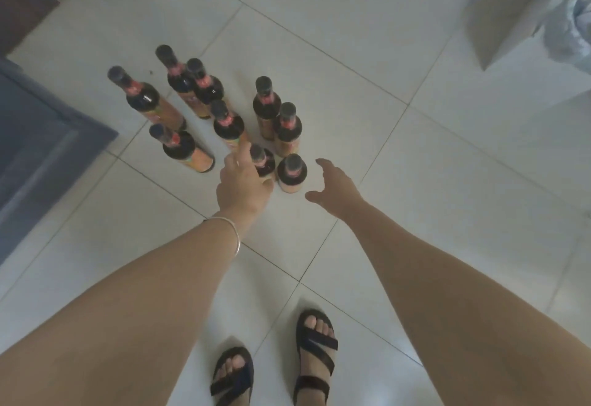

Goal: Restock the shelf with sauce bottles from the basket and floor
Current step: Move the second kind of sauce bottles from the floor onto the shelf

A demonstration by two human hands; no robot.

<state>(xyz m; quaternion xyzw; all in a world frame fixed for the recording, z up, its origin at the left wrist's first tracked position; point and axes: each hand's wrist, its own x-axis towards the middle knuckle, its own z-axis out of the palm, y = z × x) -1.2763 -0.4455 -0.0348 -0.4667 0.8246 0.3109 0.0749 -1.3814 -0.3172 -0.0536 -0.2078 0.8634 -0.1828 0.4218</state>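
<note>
On white floor tiles, two near dark glass sauce bottles stand upright.
Left hand, fingers straight, touches the left bottle; right hand, spread, empty, hovers beside the right bottle.

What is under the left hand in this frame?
One sauce bottle standing on the tiled floor; its dark cap and shoulder show beside the left hand. The hand covers its lower body, so whether the fingers grip it cannot be seen.
</note>
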